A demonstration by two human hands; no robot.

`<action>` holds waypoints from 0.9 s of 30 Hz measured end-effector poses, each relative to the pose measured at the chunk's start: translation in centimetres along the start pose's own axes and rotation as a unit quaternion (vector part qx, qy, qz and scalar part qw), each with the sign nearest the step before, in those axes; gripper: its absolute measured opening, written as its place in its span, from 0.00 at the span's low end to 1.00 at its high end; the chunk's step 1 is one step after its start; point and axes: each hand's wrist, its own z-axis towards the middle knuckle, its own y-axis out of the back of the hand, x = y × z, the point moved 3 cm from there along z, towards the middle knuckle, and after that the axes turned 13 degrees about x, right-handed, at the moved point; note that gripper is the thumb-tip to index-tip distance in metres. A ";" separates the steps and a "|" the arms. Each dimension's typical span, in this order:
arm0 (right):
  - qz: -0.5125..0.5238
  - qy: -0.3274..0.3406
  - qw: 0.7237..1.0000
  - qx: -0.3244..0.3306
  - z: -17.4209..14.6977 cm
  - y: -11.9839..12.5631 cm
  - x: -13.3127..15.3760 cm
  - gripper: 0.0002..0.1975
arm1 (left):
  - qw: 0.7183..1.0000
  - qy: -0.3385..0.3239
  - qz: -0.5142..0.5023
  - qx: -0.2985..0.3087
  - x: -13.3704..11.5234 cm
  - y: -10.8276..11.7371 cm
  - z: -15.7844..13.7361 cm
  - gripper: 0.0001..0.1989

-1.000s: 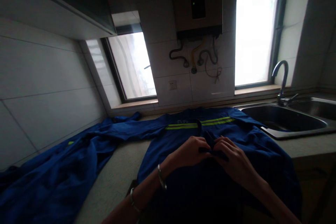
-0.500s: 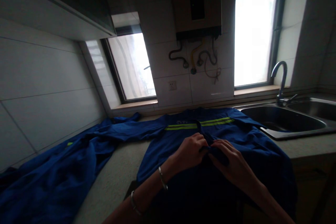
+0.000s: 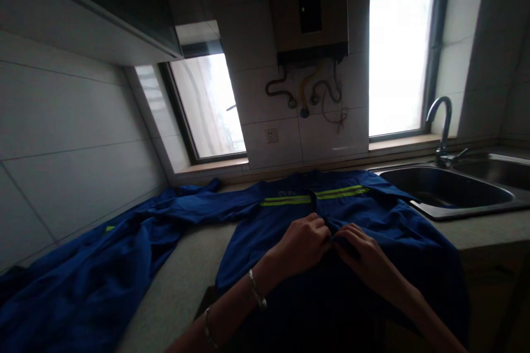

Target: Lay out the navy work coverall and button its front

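A blue work jacket with yellow-green stripes across its chest lies spread over the counter, its lower part hanging over the front edge. Both hands meet at its front opening, below the stripes. My left hand, with two bracelets on that arm, is closed on the jacket's front edge. Close beside it, my right hand pinches the cloth between thumb and fingers. The fingertips nearly touch, and whatever small part lies between them is hidden in shadow.
More blue clothing lies along the counter at the left. A double steel sink with a curved faucet is at the right, near the jacket's sleeve. A water heater hangs on the wall between two windows.
My left hand has rolled slightly and shifted a little right and down. My right hand has tightened its fingers and dropped slightly. The jacket stays in place.
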 end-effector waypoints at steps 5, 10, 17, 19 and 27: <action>-0.011 0.037 0.999 0.009 -0.4 -0.3 0.1 0.08 | 0.959 -0.024 -0.277 0.056 1.7 0.2 -0.2 0.16; -0.022 0.097 0.995 -0.027 -0.4 -0.2 0.2 0.12 | 0.894 -0.014 -0.427 0.136 3.4 -0.9 0.2 0.18; -0.018 0.104 0.989 -0.108 -0.6 -0.5 -0.2 0.09 | 0.856 -0.023 -0.505 0.106 3.6 -1.3 0.6 0.15; -0.042 0.073 0.983 -0.160 -0.8 -0.7 -0.6 0.06 | 0.856 -0.018 -0.510 0.080 3.5 -1.5 0.8 0.11; 0.017 -0.057 0.983 -0.173 -0.2 -1.2 -0.4 0.08 | 0.939 0.059 -0.333 -0.063 2.7 -1.4 1.1 0.04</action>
